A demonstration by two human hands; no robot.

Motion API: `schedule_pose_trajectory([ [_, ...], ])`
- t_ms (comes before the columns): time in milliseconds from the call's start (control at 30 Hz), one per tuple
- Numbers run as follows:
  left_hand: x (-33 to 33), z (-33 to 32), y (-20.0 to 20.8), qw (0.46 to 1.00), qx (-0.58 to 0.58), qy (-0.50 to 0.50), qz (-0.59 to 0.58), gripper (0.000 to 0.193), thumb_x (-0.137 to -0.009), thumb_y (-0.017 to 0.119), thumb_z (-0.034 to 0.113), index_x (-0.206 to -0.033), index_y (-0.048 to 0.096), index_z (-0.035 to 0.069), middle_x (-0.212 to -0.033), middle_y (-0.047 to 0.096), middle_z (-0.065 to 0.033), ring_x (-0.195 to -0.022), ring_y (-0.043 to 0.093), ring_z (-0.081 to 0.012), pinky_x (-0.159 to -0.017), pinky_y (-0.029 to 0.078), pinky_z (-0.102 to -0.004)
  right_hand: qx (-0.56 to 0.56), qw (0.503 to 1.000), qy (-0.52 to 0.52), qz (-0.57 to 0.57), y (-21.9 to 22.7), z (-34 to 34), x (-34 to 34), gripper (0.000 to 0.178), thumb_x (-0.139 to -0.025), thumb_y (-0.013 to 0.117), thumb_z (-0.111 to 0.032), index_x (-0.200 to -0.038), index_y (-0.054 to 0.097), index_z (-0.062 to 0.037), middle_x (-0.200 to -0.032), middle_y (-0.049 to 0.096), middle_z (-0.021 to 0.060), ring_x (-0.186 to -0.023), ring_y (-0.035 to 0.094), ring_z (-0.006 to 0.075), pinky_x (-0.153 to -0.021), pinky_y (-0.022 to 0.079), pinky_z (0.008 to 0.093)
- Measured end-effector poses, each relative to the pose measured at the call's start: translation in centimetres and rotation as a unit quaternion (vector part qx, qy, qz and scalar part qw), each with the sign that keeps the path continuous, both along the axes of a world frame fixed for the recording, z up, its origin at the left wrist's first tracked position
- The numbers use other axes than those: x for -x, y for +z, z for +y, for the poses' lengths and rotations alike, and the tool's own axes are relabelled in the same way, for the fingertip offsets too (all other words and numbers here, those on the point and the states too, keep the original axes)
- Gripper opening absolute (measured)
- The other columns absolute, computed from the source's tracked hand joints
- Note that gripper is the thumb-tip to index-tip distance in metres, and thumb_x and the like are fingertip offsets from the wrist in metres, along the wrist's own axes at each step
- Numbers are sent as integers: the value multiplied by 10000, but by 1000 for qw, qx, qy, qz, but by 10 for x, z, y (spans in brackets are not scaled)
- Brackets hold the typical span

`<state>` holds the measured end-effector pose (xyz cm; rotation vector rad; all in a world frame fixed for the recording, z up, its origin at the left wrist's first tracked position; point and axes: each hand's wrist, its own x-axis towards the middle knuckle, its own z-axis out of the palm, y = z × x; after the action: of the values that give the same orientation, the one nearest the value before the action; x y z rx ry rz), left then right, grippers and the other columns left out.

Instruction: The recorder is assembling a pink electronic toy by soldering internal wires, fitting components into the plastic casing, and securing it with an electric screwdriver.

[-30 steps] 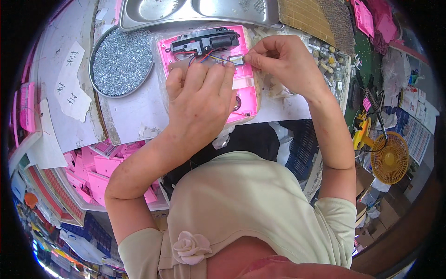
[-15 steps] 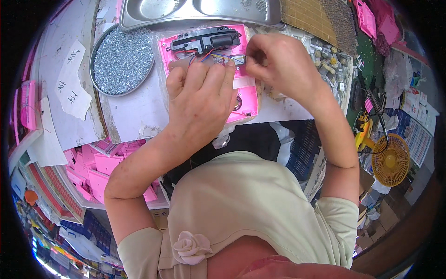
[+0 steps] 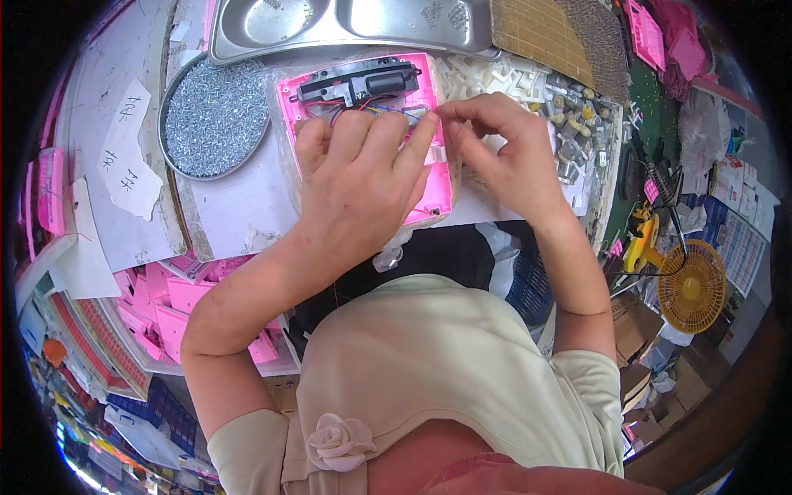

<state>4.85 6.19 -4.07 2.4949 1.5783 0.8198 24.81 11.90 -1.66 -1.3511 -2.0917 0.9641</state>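
Note:
A pink plastic housing point(image 3: 419, 66) lies on the bench in front of me, with a clear plastic bag point(image 3: 285, 157) beneath it. Across its far end sits a black mechanism point(image 3: 357, 83) with a dark cylinder. Red, blue and yellow wires point(image 3: 375, 108) run from it under my fingers. My left hand point(image 3: 356, 177) bears down on the housing with curled fingers; its index fingertip reaches the right wall, beside a small metallic part point(image 3: 415, 113) mostly covered. My right hand point(image 3: 510, 153) is at the right edge, index fingertip near the wall, thumb apart, nothing visible between them.
A round tray of small screws point(image 3: 216, 115) stands to the left, a steel tray point(image 3: 396, 29) at the back. White plastic parts and small motors point(image 3: 569, 132) are heaped at the right. Pink housings point(image 3: 173, 301) fill a bin below left. A yellow fan point(image 3: 691, 285) is far right.
My right hand has drawn back to the right from the small metallic part, and its thumb and index have parted. My left index finger has stretched toward the housing's right wall.

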Motion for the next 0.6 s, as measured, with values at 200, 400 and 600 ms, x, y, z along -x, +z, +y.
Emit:
schedule_pose_trajectory([
  [200,-3,1,1,999,25,2,36,462,-817,758,273,-1248,704,116,-964,555,-11,-936,518,-212,-912,320,-423,-169,983,30,-62,-8,-14,3,256,-814,724,-79,-1064,747,-29,-918,696,100,-856,633,280,-714,533,370],
  [400,-5,1,0,999,21,-2,49,433,-814,755,272,-1214,714,111,-959,564,-11,-933,529,-210,-901,323,-421,-244,950,59,-187,1,-25,15,313,-813,730,-94,-1123,734,-48,-956,680,78,-891,626,257,-704,534,357],
  [600,21,11,9,997,-61,40,-27,287,-769,819,223,-1033,734,152,-993,590,-11,-929,548,-218,-878,318,-396,87,995,-57,4,-2,7,3,174,-902,771,-130,-1003,756,11,-808,707,41,-738,617,81,-683,507,263],
])
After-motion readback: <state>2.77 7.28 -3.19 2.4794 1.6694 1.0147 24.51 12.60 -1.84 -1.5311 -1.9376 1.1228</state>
